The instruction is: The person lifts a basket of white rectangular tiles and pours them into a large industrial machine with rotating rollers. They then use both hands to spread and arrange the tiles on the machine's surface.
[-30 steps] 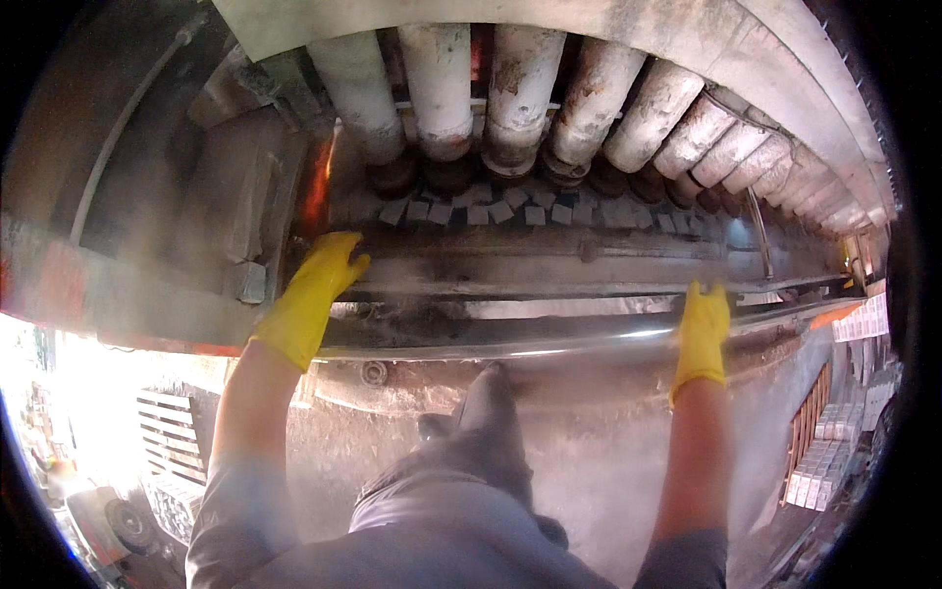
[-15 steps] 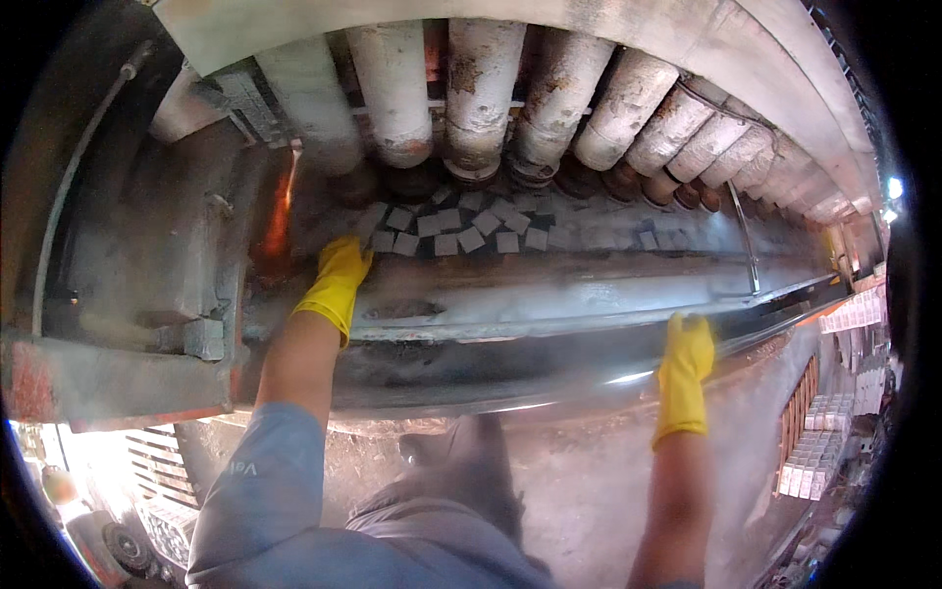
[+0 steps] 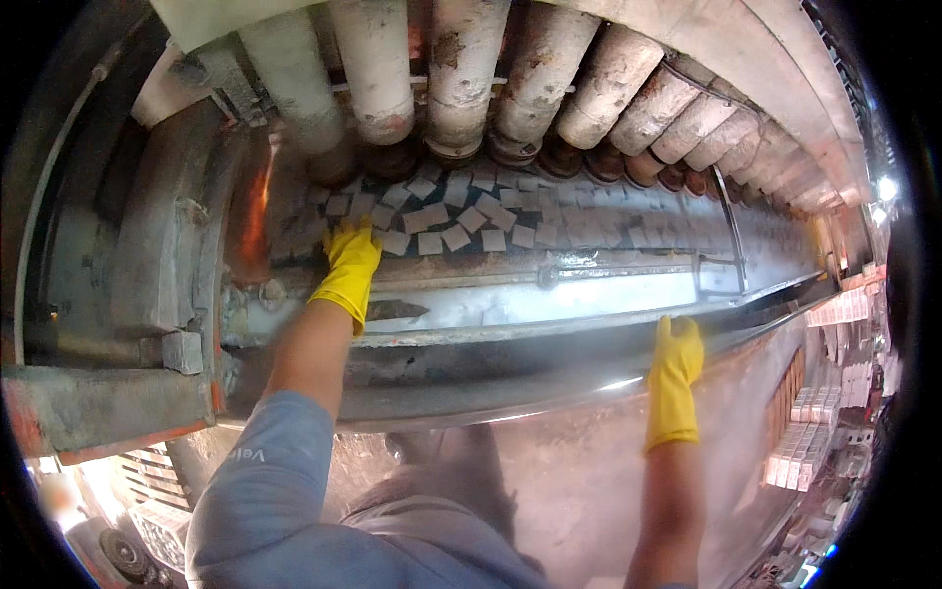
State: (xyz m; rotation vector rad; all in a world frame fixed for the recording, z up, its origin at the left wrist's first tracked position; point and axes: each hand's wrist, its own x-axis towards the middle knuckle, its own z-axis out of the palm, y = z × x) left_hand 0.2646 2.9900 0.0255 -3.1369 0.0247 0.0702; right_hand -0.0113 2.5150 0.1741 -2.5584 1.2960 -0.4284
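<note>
Left gloved hand point(image 3: 351, 263): fingers extended, slightly parted, at the left end of the pale square tiles point(image 3: 430, 243). The tiles lie scattered below a row of cylindrical columns point(image 3: 461, 83). Right gloved hand point(image 3: 676, 373): fingers curled near the front metal rail point(image 3: 535, 415); grip cannot be determined.

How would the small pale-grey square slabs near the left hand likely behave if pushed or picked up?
The slabs are probably stiff: their edges look straight and unbent. Lying flat, with square outlines, they would likely slide rather than roll. They may be slippery, since the long pale strip in front of them gleams as if wet.
</note>
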